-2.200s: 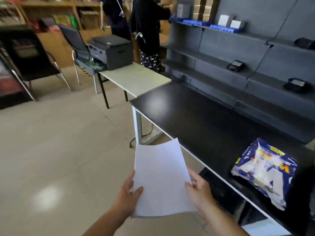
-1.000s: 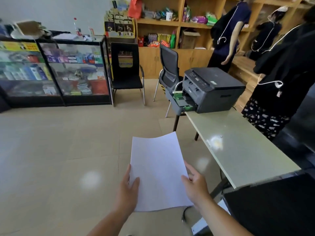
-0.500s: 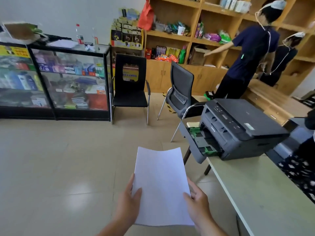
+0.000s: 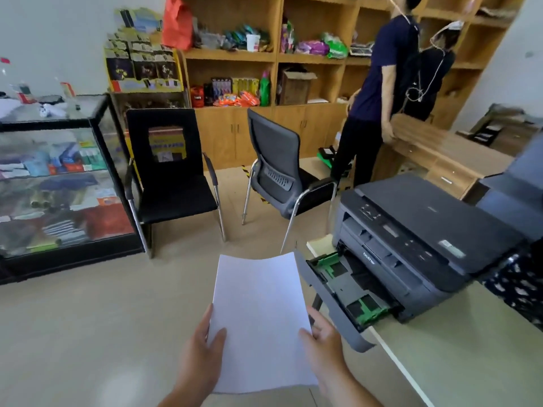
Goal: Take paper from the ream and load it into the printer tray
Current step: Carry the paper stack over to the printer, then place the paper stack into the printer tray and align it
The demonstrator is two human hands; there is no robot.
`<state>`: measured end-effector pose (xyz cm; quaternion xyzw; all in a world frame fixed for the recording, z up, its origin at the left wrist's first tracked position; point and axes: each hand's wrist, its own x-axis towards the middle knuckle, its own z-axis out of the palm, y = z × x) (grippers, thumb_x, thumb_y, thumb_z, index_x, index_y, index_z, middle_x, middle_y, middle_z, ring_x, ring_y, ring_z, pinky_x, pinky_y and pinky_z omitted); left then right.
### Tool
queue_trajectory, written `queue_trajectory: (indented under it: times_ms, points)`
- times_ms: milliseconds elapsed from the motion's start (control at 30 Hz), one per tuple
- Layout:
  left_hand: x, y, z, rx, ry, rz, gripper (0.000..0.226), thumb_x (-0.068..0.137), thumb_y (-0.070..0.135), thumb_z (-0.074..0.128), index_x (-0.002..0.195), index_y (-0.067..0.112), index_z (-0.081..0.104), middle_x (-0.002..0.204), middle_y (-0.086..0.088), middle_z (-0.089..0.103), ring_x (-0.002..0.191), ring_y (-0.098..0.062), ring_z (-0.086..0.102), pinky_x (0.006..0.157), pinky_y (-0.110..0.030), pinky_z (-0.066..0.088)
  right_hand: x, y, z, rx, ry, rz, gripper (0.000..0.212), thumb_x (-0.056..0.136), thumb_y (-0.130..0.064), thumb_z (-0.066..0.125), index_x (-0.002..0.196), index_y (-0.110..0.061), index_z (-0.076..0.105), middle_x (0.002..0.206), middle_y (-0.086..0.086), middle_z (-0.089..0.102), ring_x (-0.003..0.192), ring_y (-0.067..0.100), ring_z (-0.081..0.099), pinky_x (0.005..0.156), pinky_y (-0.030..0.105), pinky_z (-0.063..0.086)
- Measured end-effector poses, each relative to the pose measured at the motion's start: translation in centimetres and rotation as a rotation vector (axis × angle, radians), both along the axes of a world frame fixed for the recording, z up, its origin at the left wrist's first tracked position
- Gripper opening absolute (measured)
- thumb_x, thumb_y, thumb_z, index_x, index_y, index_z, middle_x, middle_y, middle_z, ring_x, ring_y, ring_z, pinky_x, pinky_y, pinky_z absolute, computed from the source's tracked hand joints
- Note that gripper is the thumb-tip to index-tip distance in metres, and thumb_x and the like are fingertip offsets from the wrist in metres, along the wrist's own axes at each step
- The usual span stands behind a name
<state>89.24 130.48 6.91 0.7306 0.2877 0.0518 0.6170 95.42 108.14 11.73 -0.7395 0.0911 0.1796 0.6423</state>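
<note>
Head view: both hands hold a white stack of paper [image 4: 260,321] out in front of the body, above the floor [image 4: 88,333]. Left hand [image 4: 202,359] grips the stack's left edge, thumb pressed on top, fingers underneath. Right hand [image 4: 324,345] grips the right edge the same way — thumb on the top sheet, other fingers hidden behind the paper. Paper is held lengthwise, far edge bowing slightly upward; how many sheets, cannot tell. Printer [image 4: 426,239], dark grey, sits on a pale green desk [image 4: 470,356] just right of the paper. Its paper tray [image 4: 343,292] is pulled out toward the camera and overhangs the desk's edge; green guides show inside, no sheets visible in it. The paper's right edge is near the tray's front lip but apart from it — not over the tray. Behind: a black chair [image 4: 173,183] and a grey mesh-back chair [image 4: 279,171] on the floor, a glass display case [image 4: 58,183] at left, wooden shelving [image 4: 264,54] along the back wall. A person in a dark shirt [image 4: 379,92] stands at the shelving by a wooden counter [image 4: 440,151].
</note>
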Motion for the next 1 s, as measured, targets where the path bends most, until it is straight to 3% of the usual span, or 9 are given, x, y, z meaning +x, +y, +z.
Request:
queue_trajectory:
  times_ms: [167, 300, 367, 433, 500, 667, 800, 900, 1000]
  points:
    - [9.2, 2.5, 1.6, 0.058, -0.023, -0.121, 0.056, 0.091, 0.006, 0.059, 0.143, 0.019, 0.043, 0.132, 0.002, 0.058, 0.118, -0.017, 0.055, 0.107, -0.040, 0.040, 6.6, 1.8, 0.6, 0.042, 0.013, -0.137, 0.065, 0.086, 0.011, 0.043, 0.120, -0.041, 0.061, 0.069, -0.001, 0.079, 0.052, 0.011, 0.061, 0.050, 0.015, 0.045]
    - [16.7, 1.7, 1.2, 0.091, -0.030, -0.293, 0.058, 0.089, 0.007, 0.062, 0.142, 0.024, 0.044, 0.129, -0.002, 0.064, 0.114, -0.018, 0.060, 0.097, -0.034, 0.044, 10.9, 0.9, 0.2, -0.010, 0.028, -0.313, 0.060, 0.081, 0.006, 0.050, 0.122, -0.034, 0.067, 0.095, 0.015, 0.079, 0.085, 0.029, 0.076, 0.065, 0.020, 0.049]
    - [20.4, 0.8, 0.7, 0.105, -0.029, -0.388, 0.059, 0.088, 0.008, 0.063, 0.142, 0.024, 0.045, 0.127, -0.003, 0.065, 0.113, -0.019, 0.061, 0.094, -0.032, 0.044, 12.8, 0.0, -0.4, -0.061, 0.035, -0.412, 0.058, 0.080, 0.006, 0.052, 0.119, -0.034, 0.069, 0.091, 0.009, 0.080, 0.087, 0.031, 0.075, 0.069, 0.025, 0.050]
    - [23.4, -0.3, -0.1, 0.133, -0.008, -0.499, 0.060, 0.086, 0.010, 0.065, 0.142, 0.022, 0.045, 0.126, -0.004, 0.065, 0.115, -0.022, 0.061, 0.094, -0.031, 0.043, 13.6, -0.9, -1.1, -0.064, 0.073, -0.531, 0.060, 0.081, 0.010, 0.050, 0.114, -0.036, 0.068, 0.084, -0.006, 0.082, 0.077, 0.019, 0.077, 0.075, 0.029, 0.056]
    - [25.8, -1.1, -0.7, 0.168, -0.002, -0.589, 0.062, 0.084, 0.010, 0.069, 0.141, 0.021, 0.047, 0.128, -0.006, 0.065, 0.116, -0.025, 0.061, 0.095, -0.032, 0.045, 13.7, -1.0, -1.4, -0.054, 0.095, -0.641, 0.061, 0.084, 0.014, 0.049, 0.124, -0.028, 0.067, 0.086, -0.007, 0.082, 0.079, 0.015, 0.077, 0.082, 0.033, 0.059]
    - [29.4, -2.7, -2.4, 0.184, 0.013, -0.840, 0.060, 0.085, 0.018, 0.069, 0.141, 0.021, 0.046, 0.131, -0.002, 0.063, 0.118, -0.023, 0.061, 0.099, -0.031, 0.045, 12.4, -1.0, -2.5, -0.062, 0.160, -0.872, 0.057, 0.084, 0.022, 0.051, 0.130, -0.010, 0.063, 0.070, -0.019, 0.078, 0.063, -0.001, 0.074, 0.055, 0.012, 0.055]
    - [30.6, -3.5, -2.8, 0.171, 0.053, -0.973, 0.057, 0.086, 0.014, 0.067, 0.139, 0.024, 0.048, 0.124, -0.001, 0.068, 0.105, -0.015, 0.064, 0.093, -0.026, 0.047, 11.2, -0.1, -2.6, -0.092, 0.222, -0.974, 0.052, 0.084, 0.020, 0.054, 0.121, -0.013, 0.068, 0.074, -0.017, 0.077, 0.081, 0.013, 0.076, 0.052, 0.007, 0.051]
    - [31.8, -4.6, -2.7, 0.163, 0.092, -1.060, 0.057, 0.088, 0.014, 0.064, 0.142, 0.022, 0.045, 0.130, -0.001, 0.064, 0.114, -0.018, 0.061, 0.104, -0.031, 0.044, 11.3, -0.1, -2.6, -0.095, 0.265, -1.053, 0.047, 0.084, 0.021, 0.053, 0.124, -0.001, 0.067, 0.069, -0.017, 0.073, 0.057, -0.003, 0.071, 0.046, 0.007, 0.048]
    - [32.8, -5.3, -3.0, 0.151, 0.107, -1.130, 0.058, 0.091, 0.019, 0.062, 0.145, 0.023, 0.040, 0.134, -0.001, 0.060, 0.115, -0.015, 0.059, 0.104, -0.032, 0.044, 11.6, -0.2, -3.2, -0.129, 0.319, -1.107, 0.047, 0.084, 0.015, 0.053, 0.121, -0.008, 0.071, 0.059, -0.019, 0.073, 0.052, -0.004, 0.069, 0.045, 0.010, 0.050]
